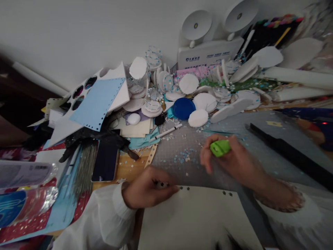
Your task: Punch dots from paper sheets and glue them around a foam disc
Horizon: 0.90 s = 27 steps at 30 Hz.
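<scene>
A cream sheet of paper point(197, 218) lies in front of me, with star-shaped holes along its far edge. My left hand point(153, 187) is closed on the sheet's far left corner, thumb and fingers pinching it. Just beyond the edge, my right hand point(231, 156) holds a small green craft punch point(220, 148) in its fingers, apart from the paper. Tiny blue and white paper cutouts point(186, 155) are scattered on the grey cutting mat point(169, 170) between and beyond my hands.
White foam discs point(205, 101) and a blue round lid point(184, 108) crowd the back. A black long-bladed tool point(291, 152) lies right. On the left are a phone point(106, 161), wire stems point(84, 170) and a punched blue sheet point(97, 102). A two-lamp white unit point(210, 55) stands behind.
</scene>
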Each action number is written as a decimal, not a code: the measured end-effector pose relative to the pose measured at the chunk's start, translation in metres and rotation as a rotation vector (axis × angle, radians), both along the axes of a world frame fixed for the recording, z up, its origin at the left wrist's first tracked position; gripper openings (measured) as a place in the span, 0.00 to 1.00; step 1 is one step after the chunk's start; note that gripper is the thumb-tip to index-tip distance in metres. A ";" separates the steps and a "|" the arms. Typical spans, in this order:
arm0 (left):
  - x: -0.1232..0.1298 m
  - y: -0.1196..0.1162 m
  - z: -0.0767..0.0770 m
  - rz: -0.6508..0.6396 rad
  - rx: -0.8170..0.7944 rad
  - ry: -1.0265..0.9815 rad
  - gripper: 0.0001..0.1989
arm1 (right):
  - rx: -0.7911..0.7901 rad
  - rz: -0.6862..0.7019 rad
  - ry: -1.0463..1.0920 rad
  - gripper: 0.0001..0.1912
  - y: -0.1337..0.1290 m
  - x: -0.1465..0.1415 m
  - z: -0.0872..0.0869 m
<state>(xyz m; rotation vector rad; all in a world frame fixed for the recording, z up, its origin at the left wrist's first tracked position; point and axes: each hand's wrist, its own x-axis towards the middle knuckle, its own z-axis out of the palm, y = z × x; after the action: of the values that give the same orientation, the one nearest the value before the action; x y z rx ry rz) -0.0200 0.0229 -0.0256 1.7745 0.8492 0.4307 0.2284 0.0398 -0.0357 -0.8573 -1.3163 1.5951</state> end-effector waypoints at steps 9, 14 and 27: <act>0.000 0.004 0.004 0.027 -0.106 0.029 0.11 | -0.570 0.109 0.358 0.25 -0.008 -0.008 0.014; 0.000 0.005 0.003 0.007 -0.093 0.050 0.13 | -0.428 0.142 0.312 0.25 -0.010 -0.006 0.012; -0.003 0.005 -0.004 -0.013 0.097 0.164 0.13 | 0.749 -0.244 -0.863 0.16 0.011 0.008 -0.020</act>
<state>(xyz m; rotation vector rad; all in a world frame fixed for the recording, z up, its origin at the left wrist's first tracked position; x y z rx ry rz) -0.0235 0.0279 -0.0298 1.9235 0.9440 0.3251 0.2361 0.0503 -0.0554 -1.1824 -2.0941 0.4084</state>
